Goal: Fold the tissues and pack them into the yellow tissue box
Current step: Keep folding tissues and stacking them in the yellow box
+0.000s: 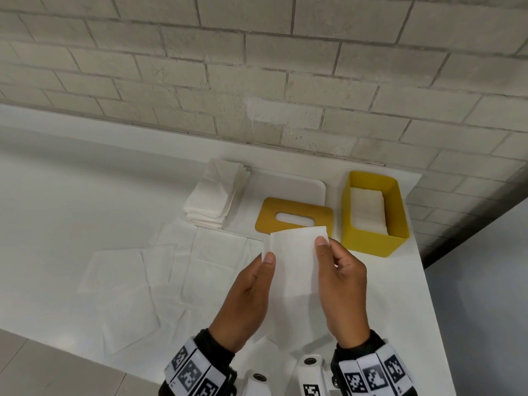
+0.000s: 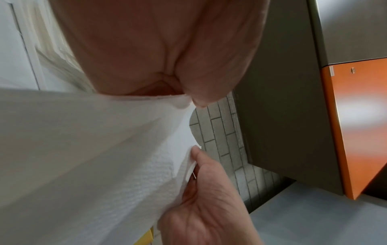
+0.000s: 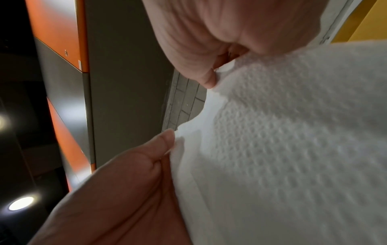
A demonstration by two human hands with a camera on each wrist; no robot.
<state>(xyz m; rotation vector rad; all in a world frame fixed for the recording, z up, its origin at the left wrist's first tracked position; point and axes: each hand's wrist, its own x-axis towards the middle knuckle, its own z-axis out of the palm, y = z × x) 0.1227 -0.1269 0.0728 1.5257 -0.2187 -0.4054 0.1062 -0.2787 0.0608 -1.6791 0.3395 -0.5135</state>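
White folded tissue pinched at its side edges by left hand and right hand, raised over the surface, long axis running away toward the open yellow tissue box.

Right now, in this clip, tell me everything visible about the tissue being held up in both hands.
The tissue is a white sheet with a fine embossed dimple texture, soft and thin-looking paper. It is held up off the table, roughly upright as a tall rectangle, and its layered edge in the wrist views suggests it is already folded. The left hand pinches its left edge, thumb on the near face; the right hand pinches its right edge the same way. It hangs in front of the yellow lid, hiding that lid's near edge.
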